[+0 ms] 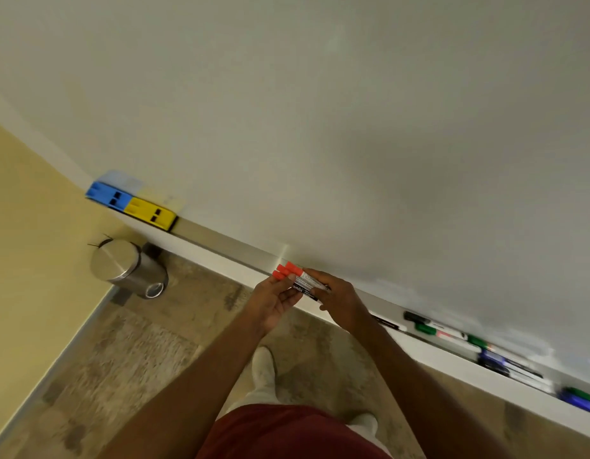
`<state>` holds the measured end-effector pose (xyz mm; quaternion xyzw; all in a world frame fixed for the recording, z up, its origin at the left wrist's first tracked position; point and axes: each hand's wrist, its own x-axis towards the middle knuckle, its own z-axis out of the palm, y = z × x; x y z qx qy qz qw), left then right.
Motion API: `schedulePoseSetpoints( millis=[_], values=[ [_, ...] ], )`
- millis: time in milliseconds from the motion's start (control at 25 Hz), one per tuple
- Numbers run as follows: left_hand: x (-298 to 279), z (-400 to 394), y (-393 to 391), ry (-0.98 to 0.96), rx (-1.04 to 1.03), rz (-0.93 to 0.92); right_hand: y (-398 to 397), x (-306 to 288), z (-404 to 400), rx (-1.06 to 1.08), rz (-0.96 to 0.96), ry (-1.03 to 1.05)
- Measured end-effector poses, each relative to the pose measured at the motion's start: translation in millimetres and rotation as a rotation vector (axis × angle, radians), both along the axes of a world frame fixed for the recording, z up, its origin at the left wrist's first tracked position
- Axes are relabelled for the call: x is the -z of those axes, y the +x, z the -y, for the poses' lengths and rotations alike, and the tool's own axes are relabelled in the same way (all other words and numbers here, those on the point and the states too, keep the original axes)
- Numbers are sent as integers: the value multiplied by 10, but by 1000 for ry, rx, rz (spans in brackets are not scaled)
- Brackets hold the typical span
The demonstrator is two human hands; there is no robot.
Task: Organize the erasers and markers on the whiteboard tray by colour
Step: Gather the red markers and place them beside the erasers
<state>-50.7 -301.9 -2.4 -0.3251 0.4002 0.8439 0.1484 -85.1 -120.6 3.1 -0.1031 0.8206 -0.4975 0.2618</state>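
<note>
Three red-capped markers [295, 276] are bunched together just above the whiteboard tray [227, 243], caps pointing left. My left hand [275, 301] holds them near the caps and my right hand [340, 299] grips their rear ends. A blue eraser [108, 193] and a yellow eraser [151, 213] sit side by side at the tray's far left end. To the right on the tray lie a black marker [388, 323], green markers [426, 327] and blue markers [494, 361], blurred.
The whiteboard [353, 127] fills the upper view. A steel pedal bin [129, 268] stands on the patterned floor below the erasers, beside a yellow wall [28, 243]. My feet in white socks stand close to the tray.
</note>
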Motion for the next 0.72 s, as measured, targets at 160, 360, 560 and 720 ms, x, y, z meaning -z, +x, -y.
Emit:
schedulePoseSetpoints(
  millis=[160,360,560,720],
  values=[
    [-12,847,-131,-14,-71,-10,-268,25,916,-25,76,-32],
    [66,1644,-271,-38,-130,1,-498,132,1757,-77,118,-19],
    [196,2115,-412,-44,-237,37,-651,252,2344,-53,37,29],
    [285,2294,-520,-48,-332,83,-645,387,2670,-9,-18,37]
  ],
)
